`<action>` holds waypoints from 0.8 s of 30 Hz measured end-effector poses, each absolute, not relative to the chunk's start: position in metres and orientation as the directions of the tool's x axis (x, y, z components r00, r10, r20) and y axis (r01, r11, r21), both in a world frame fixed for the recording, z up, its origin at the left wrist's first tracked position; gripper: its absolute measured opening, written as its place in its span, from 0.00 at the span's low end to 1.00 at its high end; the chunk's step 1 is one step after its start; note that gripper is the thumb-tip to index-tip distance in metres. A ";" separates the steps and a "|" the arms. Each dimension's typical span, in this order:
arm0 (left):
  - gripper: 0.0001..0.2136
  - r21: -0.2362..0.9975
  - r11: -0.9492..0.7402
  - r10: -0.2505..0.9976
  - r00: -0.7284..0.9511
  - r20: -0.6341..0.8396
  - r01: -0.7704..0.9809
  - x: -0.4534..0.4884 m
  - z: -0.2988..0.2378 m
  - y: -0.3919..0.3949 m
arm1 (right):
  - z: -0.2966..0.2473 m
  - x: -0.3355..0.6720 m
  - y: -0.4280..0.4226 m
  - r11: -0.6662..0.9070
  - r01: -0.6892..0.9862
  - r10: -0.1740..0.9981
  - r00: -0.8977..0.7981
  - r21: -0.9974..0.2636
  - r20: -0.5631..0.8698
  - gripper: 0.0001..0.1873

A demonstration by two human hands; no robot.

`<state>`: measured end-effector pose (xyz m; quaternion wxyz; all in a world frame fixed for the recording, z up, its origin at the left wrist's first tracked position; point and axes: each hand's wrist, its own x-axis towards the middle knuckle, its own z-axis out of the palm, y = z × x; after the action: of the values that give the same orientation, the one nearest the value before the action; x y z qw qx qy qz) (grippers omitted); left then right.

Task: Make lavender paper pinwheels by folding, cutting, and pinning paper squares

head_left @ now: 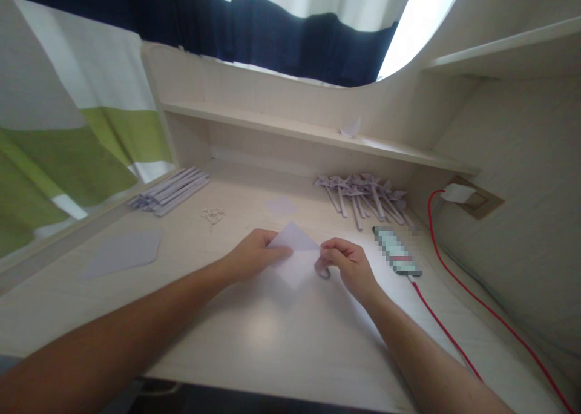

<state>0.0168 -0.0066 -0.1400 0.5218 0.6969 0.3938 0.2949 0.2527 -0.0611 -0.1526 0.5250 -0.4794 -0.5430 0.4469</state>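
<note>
A white square of paper [295,266] is held up just above the desk, turned with one corner towards me and a line running across its middle. My left hand [256,253] pinches its left corner, the thumb lying on top. At the opposite corner, the fingertips of my right hand [347,266] are closed on the paper. A small dark ring shape [324,273] shows below my right fingers; I cannot tell what it is. Just beyond the held sheet lies another pale paper square [280,206] on the desk [236,341].
Rolled paper sticks [175,190] lie at the back left, near a small pile of whitish bits [212,215] and some flat paper [127,252]. Paper pinwheels [363,193] are heaped at the back right. A phone [396,250] with a red cable [438,323] lies right.
</note>
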 end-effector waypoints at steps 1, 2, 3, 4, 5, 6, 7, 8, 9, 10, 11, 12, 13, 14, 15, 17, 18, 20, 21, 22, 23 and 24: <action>0.14 0.957 -0.147 0.857 0.515 -0.002 0.249 0.017 -0.140 -0.007 | -0.152 0.252 -0.061 0.147 0.057 0.989 0.016 -0.987 0.148 0.05; 0.14 0.955 -0.151 0.858 0.513 -0.001 0.255 0.016 -0.139 -0.007 | -0.152 0.252 -0.061 0.152 0.061 0.988 0.026 -0.987 0.154 0.04; 0.14 0.953 -0.158 0.859 0.511 0.003 0.259 0.016 -0.139 -0.008 | -0.152 0.251 -0.061 0.153 0.060 0.987 0.037 -0.986 0.155 0.04; 0.13 0.950 -0.164 0.860 0.510 0.007 0.264 0.016 -0.138 -0.008 | -0.151 0.251 -0.062 0.151 0.054 0.987 0.048 -0.987 0.154 0.04; 0.13 0.948 -0.171 0.861 0.509 0.011 0.268 0.016 -0.138 -0.008 | -0.150 0.250 -0.062 0.150 0.044 0.987 0.054 -0.988 0.152 0.05; 0.13 0.946 -0.176 0.862 0.507 0.016 0.270 0.016 -0.138 -0.009 | -0.149 0.250 -0.061 0.147 0.030 0.987 0.055 -0.989 0.149 0.06; 0.13 0.945 -0.181 0.863 0.504 0.020 0.272 0.016 -0.138 -0.009 | -0.149 0.250 -0.061 0.146 0.014 0.988 0.053 -0.989 0.147 0.07; 0.13 0.943 -0.186 0.867 0.498 0.026 0.274 0.016 -0.138 -0.009 | -0.148 0.250 -0.061 0.146 0.003 0.988 0.054 -0.989 0.146 0.08; 0.13 0.943 -0.189 0.871 0.490 0.033 0.274 0.016 -0.139 -0.009 | -0.148 0.251 -0.060 0.147 0.005 0.987 0.058 -0.989 0.147 0.08; 0.13 0.943 -0.190 0.878 0.477 0.040 0.272 0.016 -0.139 -0.009 | -0.148 0.252 -0.060 0.149 0.030 0.986 0.068 -0.988 0.151 0.08; 0.13 0.945 -0.188 0.886 0.461 0.045 0.269 0.017 -0.139 -0.009 | -0.148 0.254 -0.059 0.153 0.088 0.983 0.086 -0.984 0.160 0.08; 0.13 0.946 -0.183 0.894 0.445 0.047 0.267 0.017 -0.140 -0.008 | -0.148 0.257 -0.058 0.155 0.186 0.979 0.105 -0.970 0.176 0.07; 0.14 0.947 -0.177 0.903 0.428 0.047 0.268 0.017 -0.141 -0.008 | -0.148 0.259 -0.057 0.145 0.332 0.974 0.118 -0.932 0.193 0.06; 0.14 0.947 -0.172 0.909 0.413 0.047 0.271 0.017 -0.141 -0.007 | -0.147 0.262 -0.057 0.122 0.493 0.971 0.119 -0.862 0.205 0.05; 0.14 0.946 -0.172 0.915 0.401 0.050 0.274 0.017 -0.142 -0.006 | -0.146 0.265 -0.056 0.088 0.640 0.972 0.113 -0.764 0.207 0.06; 0.13 0.942 -0.185 0.920 0.386 0.066 0.281 0.017 -0.144 -0.004 | -0.145 0.269 -0.056 0.026 0.815 0.979 0.095 -0.579 0.178 0.07; 0.13 0.939 -0.196 0.920 0.383 0.078 0.281 0.017 -0.144 -0.003 | -0.144 0.271 -0.056 0.007 0.851 0.984 0.089 -0.525 0.157 0.07; 0.12 0.936 -0.216 0.920 0.380 0.099 0.277 0.017 -0.145 -0.002 | -0.144 0.272 -0.057 -0.011 0.875 0.988 0.084 -0.484 0.131 0.08; 0.12 0.936 -0.221 0.920 0.376 0.106 0.275 0.017 -0.144 -0.002 | -0.144 0.272 -0.057 -0.019 0.886 0.989 0.084 -0.464 0.119 0.09; 0.11 0.936 -0.223 0.922 0.372 0.111 0.273 0.018 -0.144 -0.002 | -0.144 0.272 -0.057 -0.026 0.896 0.991 0.082 -0.444 0.108 0.11; 0.11 0.937 -0.224 0.924 0.365 0.116 0.269 0.018 -0.143 -0.002 | -0.144 0.272 -0.057 -0.032 0.904 0.992 0.082 -0.426 0.099 0.12; 0.10 0.938 -0.224 0.925 0.361 0.120 0.263 0.018 -0.142 -0.002 | -0.145 0.272 -0.057 -0.036 0.911 0.993 0.080 -0.410 0.091 0.13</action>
<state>0.0180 -0.0022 -0.1424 0.4507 0.6908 0.4300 0.3672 0.2720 -0.0573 -0.1450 0.1847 -0.7114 -0.6691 0.1100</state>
